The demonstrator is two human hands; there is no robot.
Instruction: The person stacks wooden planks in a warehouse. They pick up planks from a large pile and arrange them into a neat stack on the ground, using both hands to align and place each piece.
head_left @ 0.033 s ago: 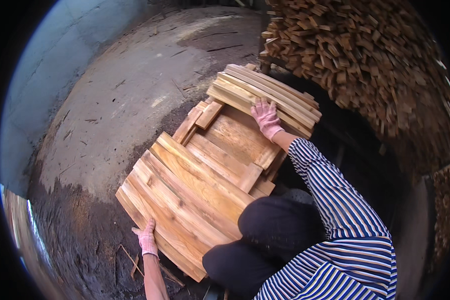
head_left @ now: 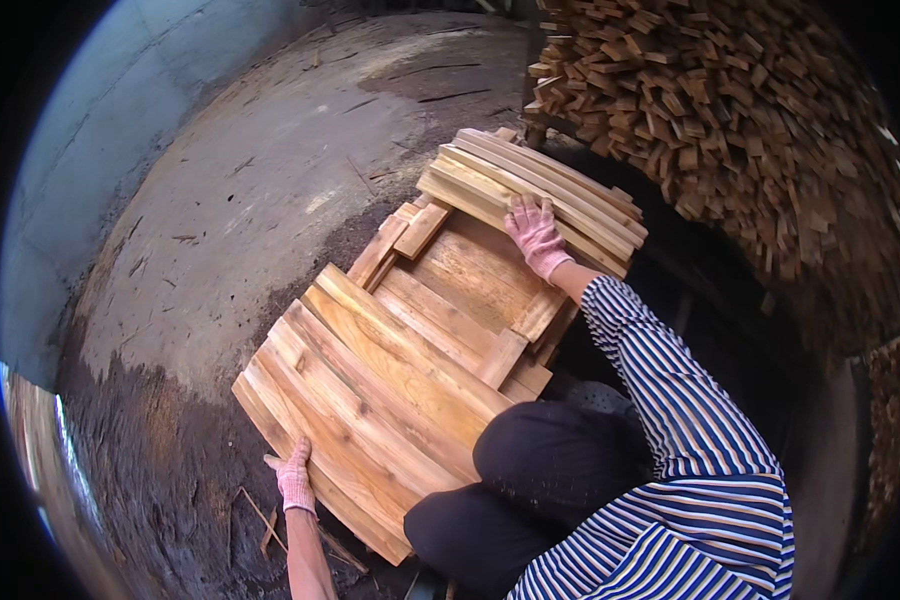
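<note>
My left hand [head_left: 292, 478], in a pink glove, rests against the outer edge of a row of wooden planks [head_left: 355, 420] laid side by side. Its fingers lie straight along the wood, thumb spread out to the left. The pink-gloved right hand [head_left: 536, 235] presses on a raised stack of narrow boards [head_left: 530, 185] at the far end, fingers stretched over the near boards. Between the two groups, a lower layer of wide boards [head_left: 470, 262] shows, with short wooden blocks [head_left: 422, 230] along its sides.
A tall pile of cut wood pieces [head_left: 710, 110] stands at the far right. Concrete floor [head_left: 240, 230] with dark dirt and wood scraps lies left of the planks, below a grey wall [head_left: 100, 180]. My bent knees [head_left: 550, 455] overlap the planks' near right corner.
</note>
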